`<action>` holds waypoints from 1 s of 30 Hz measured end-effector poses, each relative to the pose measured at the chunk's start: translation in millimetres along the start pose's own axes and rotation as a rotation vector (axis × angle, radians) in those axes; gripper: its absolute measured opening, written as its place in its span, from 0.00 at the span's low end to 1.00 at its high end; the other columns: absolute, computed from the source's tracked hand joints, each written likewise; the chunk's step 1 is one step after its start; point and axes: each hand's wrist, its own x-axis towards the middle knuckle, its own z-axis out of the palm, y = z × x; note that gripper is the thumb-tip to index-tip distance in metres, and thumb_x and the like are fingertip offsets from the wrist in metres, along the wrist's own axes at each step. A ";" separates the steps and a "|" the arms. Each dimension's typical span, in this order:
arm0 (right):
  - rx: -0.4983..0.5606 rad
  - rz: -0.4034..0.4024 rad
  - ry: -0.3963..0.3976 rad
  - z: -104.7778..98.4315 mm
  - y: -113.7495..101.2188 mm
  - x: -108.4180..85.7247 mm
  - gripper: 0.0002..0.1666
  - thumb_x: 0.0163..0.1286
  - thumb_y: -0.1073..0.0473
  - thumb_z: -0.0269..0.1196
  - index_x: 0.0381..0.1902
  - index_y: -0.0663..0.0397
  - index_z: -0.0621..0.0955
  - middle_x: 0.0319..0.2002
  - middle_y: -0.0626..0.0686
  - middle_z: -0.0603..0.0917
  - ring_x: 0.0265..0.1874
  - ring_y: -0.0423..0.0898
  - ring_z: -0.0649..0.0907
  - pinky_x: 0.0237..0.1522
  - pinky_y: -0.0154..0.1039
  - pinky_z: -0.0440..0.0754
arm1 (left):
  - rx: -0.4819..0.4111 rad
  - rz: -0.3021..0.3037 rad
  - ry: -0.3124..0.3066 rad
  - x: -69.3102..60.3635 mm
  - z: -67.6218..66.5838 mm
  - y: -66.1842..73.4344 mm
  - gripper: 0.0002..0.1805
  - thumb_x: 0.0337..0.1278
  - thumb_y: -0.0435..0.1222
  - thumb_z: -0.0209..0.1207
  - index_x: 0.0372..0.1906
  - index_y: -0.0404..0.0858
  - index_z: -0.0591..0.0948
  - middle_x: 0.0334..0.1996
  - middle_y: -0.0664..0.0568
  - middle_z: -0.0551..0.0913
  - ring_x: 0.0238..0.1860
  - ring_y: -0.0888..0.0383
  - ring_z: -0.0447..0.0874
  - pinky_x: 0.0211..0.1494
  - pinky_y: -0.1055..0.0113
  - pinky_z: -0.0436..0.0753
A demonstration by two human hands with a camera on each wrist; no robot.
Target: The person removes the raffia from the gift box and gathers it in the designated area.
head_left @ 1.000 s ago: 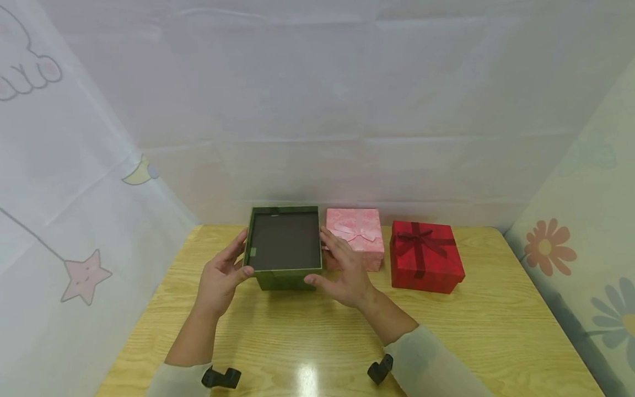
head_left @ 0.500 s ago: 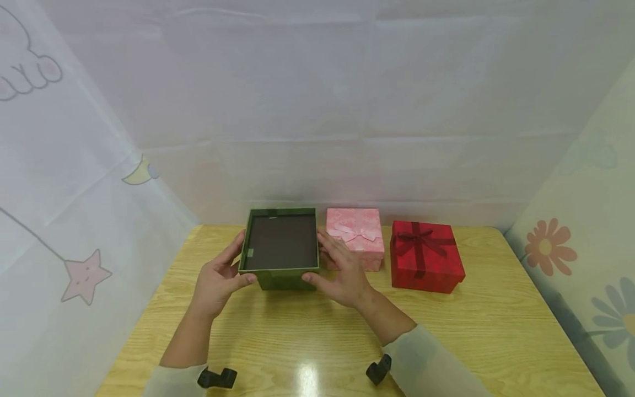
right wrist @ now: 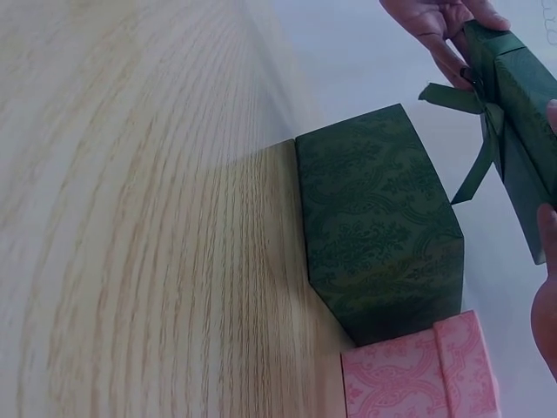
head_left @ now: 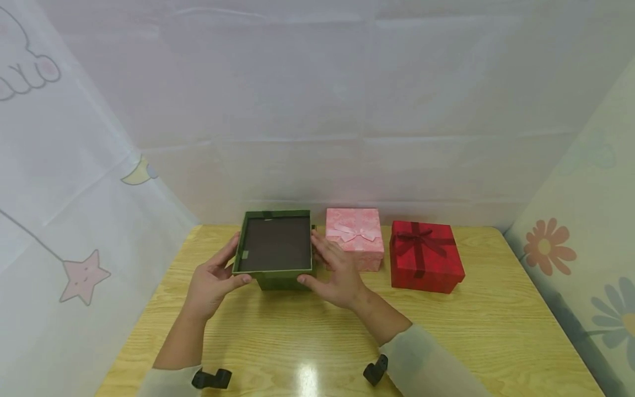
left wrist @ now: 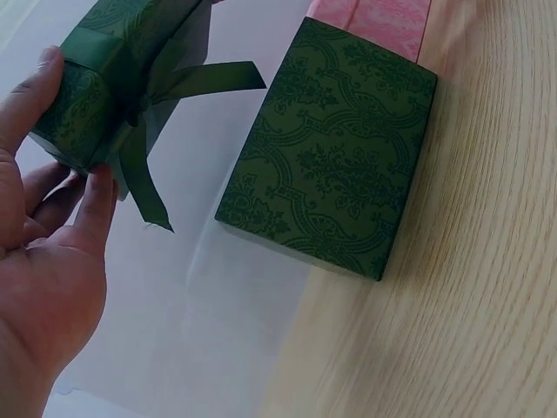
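Both hands hold a dark green box lid (head_left: 276, 242), turned with its dark inside up, over a green patterned box base (head_left: 280, 283). My left hand (head_left: 208, 288) grips the lid's left side, thumb at the near corner. My right hand (head_left: 339, 275) holds the opposite side, thumb near the front right corner. In the left wrist view a green ribbon bow (left wrist: 137, 109) hangs from the lid's outer face, apart from the base (left wrist: 335, 157). The right wrist view has the lid (right wrist: 520, 91) tilted above the base (right wrist: 374, 205), which stands on the table.
A pink gift box (head_left: 355, 237) with a bow stands just right of the green base. Farther right is a red gift box (head_left: 426, 256) with a dark red ribbon. A white cloth (head_left: 317, 110) hangs behind the wooden table (head_left: 278, 342).
Both hands have moved the lid left and slightly nearer to me, shifting it off the base toward the left. The base, pink box and red box have stayed in place.
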 end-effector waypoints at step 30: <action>-0.081 0.137 -0.102 31.8 -11.6 5.1 0.53 0.65 0.47 0.77 0.80 0.57 0.65 0.81 0.52 0.62 0.68 0.48 0.76 0.67 0.48 0.77 | 0.033 0.002 -0.011 -17.0 -40.3 -1.7 0.48 0.55 0.10 0.62 0.80 0.29 0.57 0.83 0.43 0.51 0.73 0.55 0.71 0.51 0.67 0.86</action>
